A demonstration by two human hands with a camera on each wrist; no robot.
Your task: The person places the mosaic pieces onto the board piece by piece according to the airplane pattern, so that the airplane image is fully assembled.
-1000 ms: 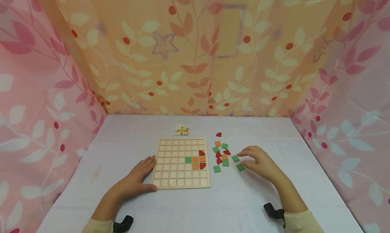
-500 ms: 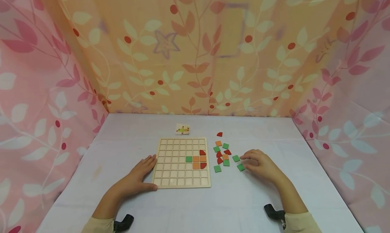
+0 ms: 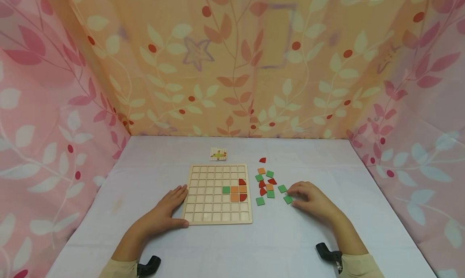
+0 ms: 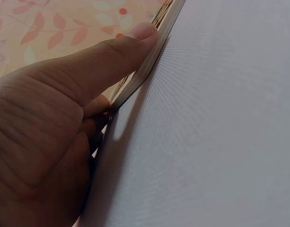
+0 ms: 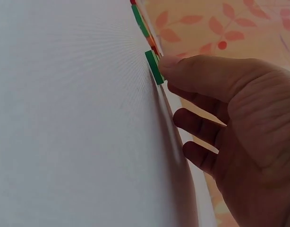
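Note:
My left hand (image 3: 165, 209) lies spread along the left side of a wooden grid board (image 3: 206, 207), its thumb (image 4: 140, 33) on the rim by the near corner. The board carries a green square (image 3: 226, 190), several orange squares (image 3: 235, 197) and two red quarter-circle pieces (image 3: 243, 197). To the right of the board, my right hand (image 3: 314, 199) has its thumb and forefinger at a green square tile (image 3: 288, 199) and pinches its edges close over the table. In the right wrist view the thumb meets this tile (image 5: 154, 67), the forefinger is mostly hidden, and the other fingers curl.
More loose pieces lie between board and right hand: green tiles (image 3: 260, 201), orange tiles (image 3: 261, 170) and red quarter-circles (image 3: 272, 181). A small pattern card (image 3: 218, 154) lies behind the board. Patterned cloth (image 3: 232, 68) walls the white table (image 3: 232, 249) at back and sides.
My right hand has lowered and drawn back from beside the upper green tile to the nearer one, its thumb and forefinger closing in. The left hand stays at the board.

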